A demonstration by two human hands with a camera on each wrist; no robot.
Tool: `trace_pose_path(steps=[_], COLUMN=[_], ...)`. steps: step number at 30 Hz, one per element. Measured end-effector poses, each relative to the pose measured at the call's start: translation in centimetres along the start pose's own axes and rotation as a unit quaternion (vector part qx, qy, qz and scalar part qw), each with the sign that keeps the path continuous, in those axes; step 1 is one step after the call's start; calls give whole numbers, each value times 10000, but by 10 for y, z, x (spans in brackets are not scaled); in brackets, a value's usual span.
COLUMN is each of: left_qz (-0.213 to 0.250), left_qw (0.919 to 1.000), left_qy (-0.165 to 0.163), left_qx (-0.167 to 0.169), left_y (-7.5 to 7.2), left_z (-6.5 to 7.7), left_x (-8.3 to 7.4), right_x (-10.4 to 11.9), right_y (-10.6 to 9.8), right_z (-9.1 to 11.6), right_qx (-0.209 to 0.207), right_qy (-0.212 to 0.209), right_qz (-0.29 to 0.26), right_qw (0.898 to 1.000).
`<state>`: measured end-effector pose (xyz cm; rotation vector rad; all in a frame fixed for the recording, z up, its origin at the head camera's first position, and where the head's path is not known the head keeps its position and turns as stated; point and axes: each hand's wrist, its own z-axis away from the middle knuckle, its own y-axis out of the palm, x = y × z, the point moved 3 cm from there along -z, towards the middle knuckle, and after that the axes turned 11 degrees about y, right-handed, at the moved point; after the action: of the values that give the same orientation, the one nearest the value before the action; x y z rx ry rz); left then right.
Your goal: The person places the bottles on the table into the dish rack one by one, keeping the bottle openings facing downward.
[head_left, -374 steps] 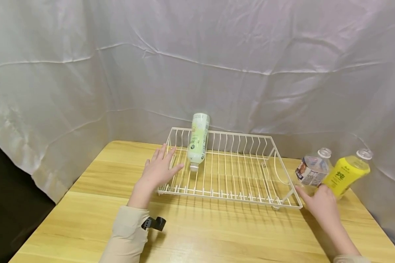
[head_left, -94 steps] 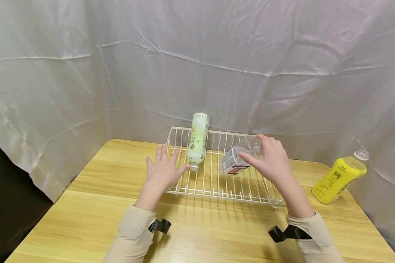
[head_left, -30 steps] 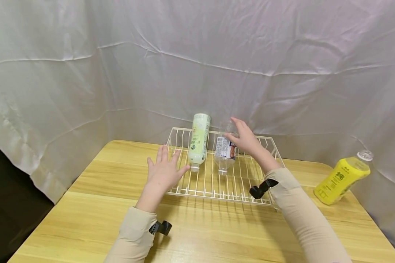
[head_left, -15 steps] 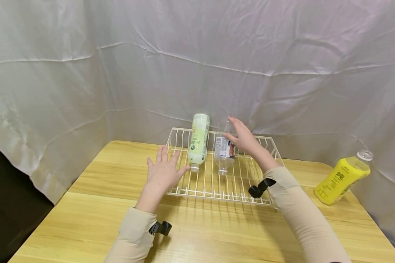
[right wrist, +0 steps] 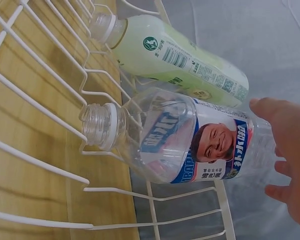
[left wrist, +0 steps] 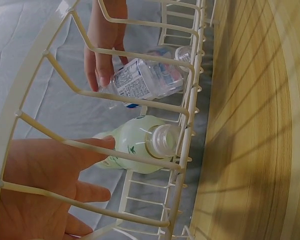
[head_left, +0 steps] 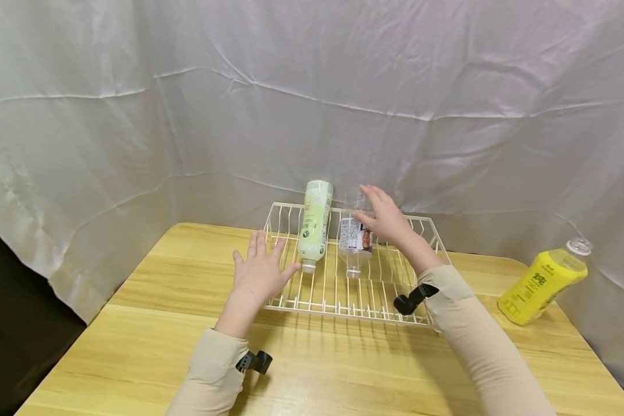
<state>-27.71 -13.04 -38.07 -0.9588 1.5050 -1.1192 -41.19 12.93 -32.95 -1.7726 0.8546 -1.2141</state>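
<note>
The clear bottle (head_left: 351,234) leans near the middle of the wire rack (left wrist: 30,82), its long axis running front to back: capless neck down towards the rack's wires, base raised at the rear rail. What matters is that raised end: the right hand (head_left: 387,219) reaches it from the rack's right, so the grip is at the base and away from the neck. Thumb and fingers stand about the base; whether they press on it, I cannot tell.

The green bottle (head_left: 314,222) leans the same way further left in the rack, a gap between the two. At the rack's left end, the left hand (head_left: 260,271) has its fingers spread and holds nothing; the right is nearer the clear bottle. Right of the rack, well apart, the yellow bottle (head_left: 538,286) stands on the tabletop (head_left: 151,358).
</note>
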Motion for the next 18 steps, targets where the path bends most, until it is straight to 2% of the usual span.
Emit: trace_pose_path(steps=[7, 12, 18], left_qz=[-35, -17, 38], left_qw=[10000, 10000, 10000], left_qy=[3, -7, 15], left_qx=[20, 8, 24], left_y=[1, 1, 3], left_z=[-1, -2, -3], left_x=[1, 0, -1], right_x=[7, 14, 13], right_y=[-12, -24, -46], right_z=[6, 16, 32], right_qx=[-619, -1110, -1717], right_qy=[-41, -252, -540], right_qz=[562, 918, 1018], right_qw=[9965, 9893, 9784])
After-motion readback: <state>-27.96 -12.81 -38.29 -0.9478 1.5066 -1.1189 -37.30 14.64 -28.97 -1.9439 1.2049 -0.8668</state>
